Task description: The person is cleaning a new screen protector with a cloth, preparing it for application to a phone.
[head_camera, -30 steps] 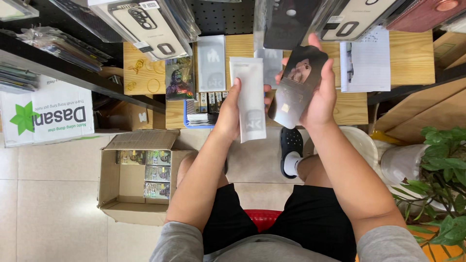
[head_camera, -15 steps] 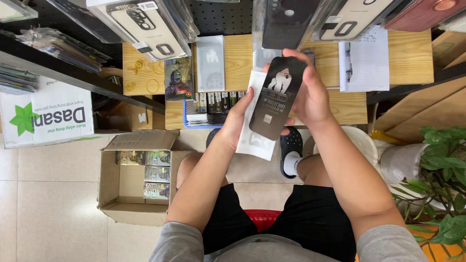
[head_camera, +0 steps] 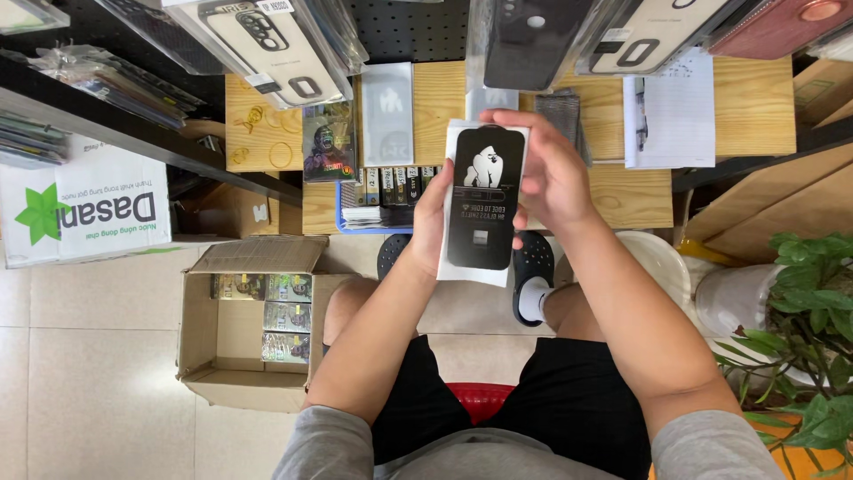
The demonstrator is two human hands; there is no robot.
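Above the knees, both hands, left hand (head_camera: 433, 222) and right hand (head_camera: 551, 182), are gripping a black packet (head_camera: 484, 197) against a white sleeve (head_camera: 471, 271); at 8 o'clock a cardboard box (head_camera: 253, 324) is standing open; sliding them together needs steady alignment.

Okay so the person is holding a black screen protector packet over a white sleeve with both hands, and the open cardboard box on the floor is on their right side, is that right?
Not quite. In the head view both hands, left hand and right hand, do hold the black packet over the white sleeve, but the open cardboard box sits on the floor at the person's left, not right.
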